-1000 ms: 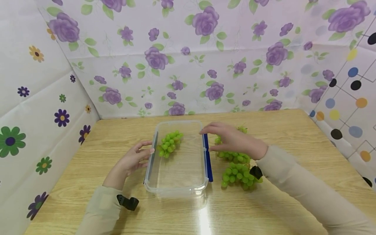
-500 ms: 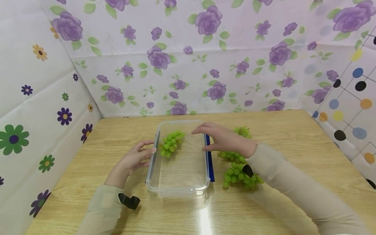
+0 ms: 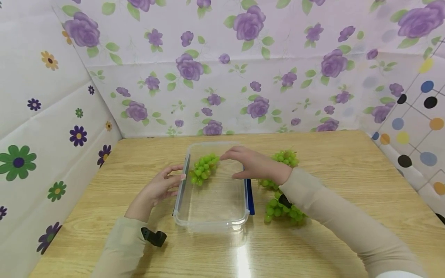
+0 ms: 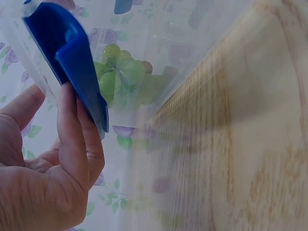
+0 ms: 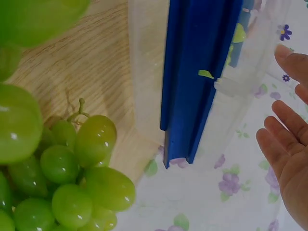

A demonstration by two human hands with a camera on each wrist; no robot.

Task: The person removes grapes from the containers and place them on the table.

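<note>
A clear plastic food container (image 3: 215, 226) with blue side latches stands on the table. One bunch of green grapes (image 3: 204, 169) lies inside it at the left. My left hand (image 3: 161, 188) holds the container's left side, thumb at the rim; in the left wrist view its fingers (image 4: 72, 139) rest under the blue latch (image 4: 72, 57). My right hand (image 3: 255, 164) is over the right part of the container, fingers spread and apart from the thumb, holding nothing. Its fingertips point toward the grapes inside. The right blue latch (image 5: 192, 82) hangs down along the outer wall.
Several more green grapes lie on the wooden table (image 3: 333, 185) right of the container, with one bunch (image 3: 281, 210) nearest the front and others partly hidden under my right forearm. Flowered sheets (image 3: 215, 77) close off the back and left; a dotted sheet (image 3: 413, 139) stands at right.
My right hand has moved left, from the container's right rim to over its inside. My left hand stays on the left rim. The grapes keep their places.
</note>
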